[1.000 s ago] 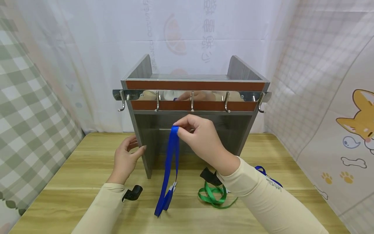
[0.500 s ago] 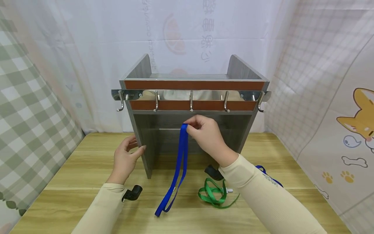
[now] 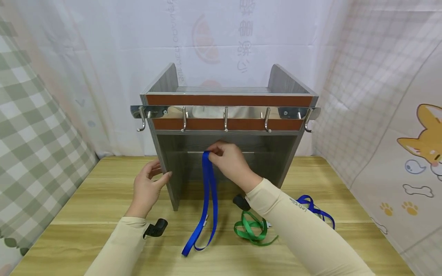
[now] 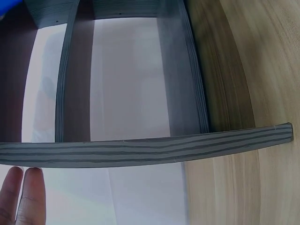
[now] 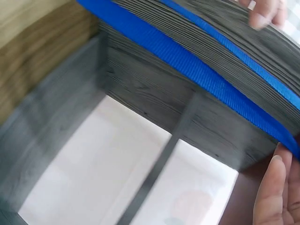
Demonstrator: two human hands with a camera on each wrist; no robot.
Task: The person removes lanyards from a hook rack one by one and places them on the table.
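Observation:
My right hand (image 3: 232,163) pinches the top of a blue lanyard (image 3: 206,184) between thumb and fingers, below the hook rail in front of a grey wooden rack. The lanyard hangs as a long narrow loop, its lower end near the tabletop, with a small white clip partly hidden behind the strap. In the right wrist view the strap (image 5: 187,65) runs diagonally to the fingertips (image 5: 276,164). My left hand (image 3: 145,188) holds the front edge of the rack's left side panel (image 3: 170,188), thumb at the edge and fingers (image 4: 33,194) along the outer side.
A shiny metal rail (image 3: 241,112) with several hooks (image 3: 226,120) crosses the rack's front. On the wooden table (image 3: 86,214) lie a coiled green lanyard (image 3: 246,230) and another blue lanyard (image 3: 322,214), partly behind the right sleeve. A white curtain (image 3: 121,76) hangs behind.
The right hand shifted right with the blue lanyard, then came back left and slightly lower. The hanging loop now spreads wider. My left hand keeps its place on the rack.

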